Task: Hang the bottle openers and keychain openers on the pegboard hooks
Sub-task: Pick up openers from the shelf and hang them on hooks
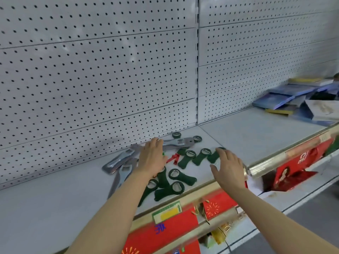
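Several dark green bottle openers [185,159] lie scattered on the white shelf [55,195], with several flat silver openers [117,161] to their left and behind. A small red piece [173,157] lies among them. My left hand [152,158] hovers flat over the pile with fingers straight, holding nothing. My right hand [229,169] is spread open just right of the green openers, its fingertips near one opener [212,156]. The grey pegboard [100,70] rises behind the shelf; I see no hooks on it.
A vertical slotted post [197,61] splits the pegboard into two panels. Blue and white flat boxes [293,99] are stacked at the far right of the shelf. Below the shelf's front rail [275,158], red packets [297,165] fill a lower shelf.
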`<state>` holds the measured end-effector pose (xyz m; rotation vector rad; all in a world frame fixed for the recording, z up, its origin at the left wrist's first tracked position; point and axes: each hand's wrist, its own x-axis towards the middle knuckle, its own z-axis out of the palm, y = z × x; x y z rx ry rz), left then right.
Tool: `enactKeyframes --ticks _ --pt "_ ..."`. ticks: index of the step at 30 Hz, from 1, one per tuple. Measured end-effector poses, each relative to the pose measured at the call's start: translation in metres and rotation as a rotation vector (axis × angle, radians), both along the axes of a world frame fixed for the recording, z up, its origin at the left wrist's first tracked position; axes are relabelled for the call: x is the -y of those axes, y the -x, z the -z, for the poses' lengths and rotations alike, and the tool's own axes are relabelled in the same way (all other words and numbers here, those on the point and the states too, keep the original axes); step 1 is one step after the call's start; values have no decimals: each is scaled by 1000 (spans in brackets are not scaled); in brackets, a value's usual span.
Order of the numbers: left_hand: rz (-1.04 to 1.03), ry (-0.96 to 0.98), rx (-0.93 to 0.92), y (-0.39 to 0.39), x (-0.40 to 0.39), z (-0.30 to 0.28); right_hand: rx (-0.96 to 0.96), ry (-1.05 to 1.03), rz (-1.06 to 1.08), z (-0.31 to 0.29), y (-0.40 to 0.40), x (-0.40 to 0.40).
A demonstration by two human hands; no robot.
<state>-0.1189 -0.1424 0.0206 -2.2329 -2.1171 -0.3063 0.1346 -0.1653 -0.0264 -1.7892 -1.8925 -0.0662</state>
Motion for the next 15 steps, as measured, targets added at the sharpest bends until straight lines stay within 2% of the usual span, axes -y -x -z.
enactKeyframes --ticks 8,13,15 --pt "91 195 -2 -31 -103 15 -39 146 77 26 -39 -61" --pt "151 338 -22 -42 -152 25 -143 321 172 28 -47 -87" --pt "154 432 -9 -44 -166 27 -127 386 227 26 -44 -93"
